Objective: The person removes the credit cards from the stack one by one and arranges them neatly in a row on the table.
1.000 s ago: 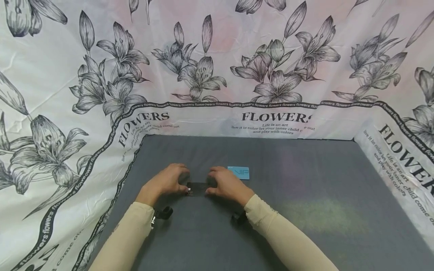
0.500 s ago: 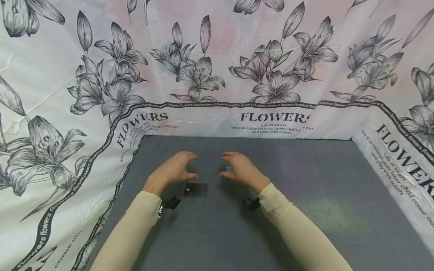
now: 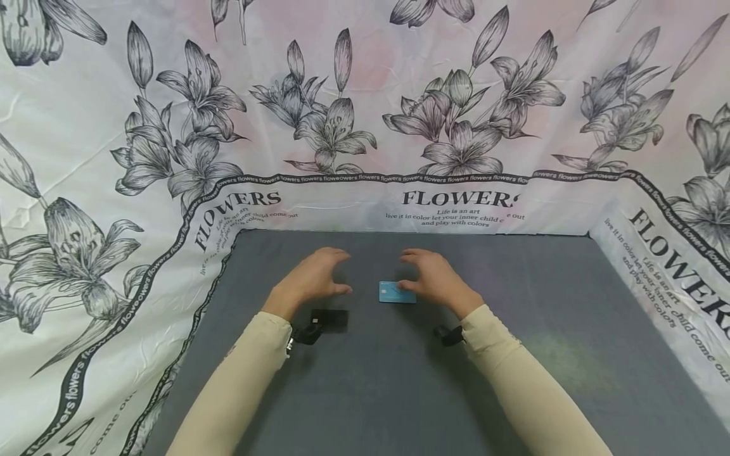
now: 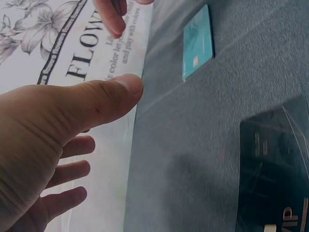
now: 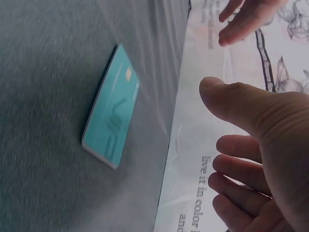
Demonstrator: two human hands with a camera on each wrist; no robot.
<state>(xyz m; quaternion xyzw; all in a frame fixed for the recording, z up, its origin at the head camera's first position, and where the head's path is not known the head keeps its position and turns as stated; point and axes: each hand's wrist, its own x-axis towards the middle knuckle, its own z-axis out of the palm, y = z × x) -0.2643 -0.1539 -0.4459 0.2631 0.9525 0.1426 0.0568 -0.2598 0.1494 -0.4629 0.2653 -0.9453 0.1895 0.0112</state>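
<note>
A blue VIP card [image 3: 390,292] with a small chip lies flat on the grey table; the right thumb overlaps its right end in the head view. My right hand [image 3: 436,278] hovers there with fingers spread and relaxed, holding nothing. Left of it, my left hand [image 3: 312,278] is likewise held above the table with thumb and fingers apart and no object between them. A black VIP card [image 3: 333,320] lies just in front of the left hand, partly behind the black wrist strap. In the right wrist view the whole blue card [image 5: 113,111] shows, clear of the right fingers.
The grey table [image 3: 365,392] reaches back to a white cloth wall [image 3: 336,212] printed with flowers and lettering. The same cloth closes off the left and right sides. A black wrist-worn device [image 3: 448,335] sits under the right wrist.
Both hands have lifted off the black card, moving farther back and to the right, and the gap between them has widened. Both cards lie where they were.
</note>
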